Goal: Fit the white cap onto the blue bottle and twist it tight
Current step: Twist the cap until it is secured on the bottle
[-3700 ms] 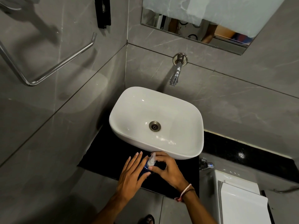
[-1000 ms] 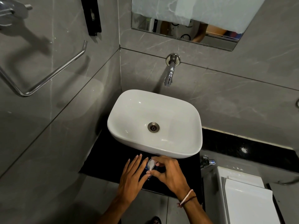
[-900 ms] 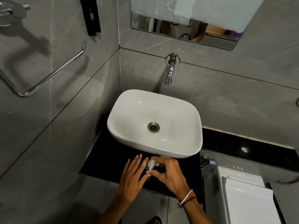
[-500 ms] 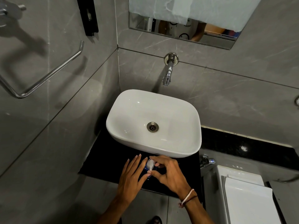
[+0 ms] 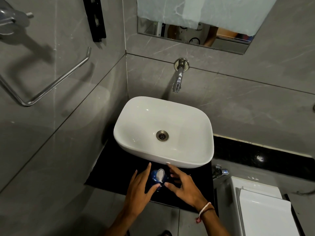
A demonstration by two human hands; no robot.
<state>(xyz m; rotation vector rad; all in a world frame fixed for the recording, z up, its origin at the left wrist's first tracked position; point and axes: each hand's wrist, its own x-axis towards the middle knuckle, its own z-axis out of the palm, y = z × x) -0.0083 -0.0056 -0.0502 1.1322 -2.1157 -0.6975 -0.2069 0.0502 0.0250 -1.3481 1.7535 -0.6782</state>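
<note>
The blue bottle [image 5: 155, 181] stands upright on the black counter [image 5: 112, 174], just in front of the sink. The white cap [image 5: 160, 174] sits on its top. My left hand [image 5: 139, 190] rests against the bottle's left side with fingers straight, and its thumb presses on the bottle's near side. My right hand [image 5: 185, 186] is just to the right of the bottle with fingers spread. Its fingertips are off the cap, and the thumb tip is close to the bottle without clearly touching it.
A white basin [image 5: 194, 160] sits on the counter directly behind the bottle, under a wall tap [image 5: 178, 80]. A white toilet cistern [image 5: 264, 210] and a small chrome valve [image 5: 219, 172] are to the right. A chrome towel bar [image 5: 56, 82] is on the left wall.
My right hand has let go of the white cap and drawn back to the right with fingers spread. The left hand stays against the bottle.
</note>
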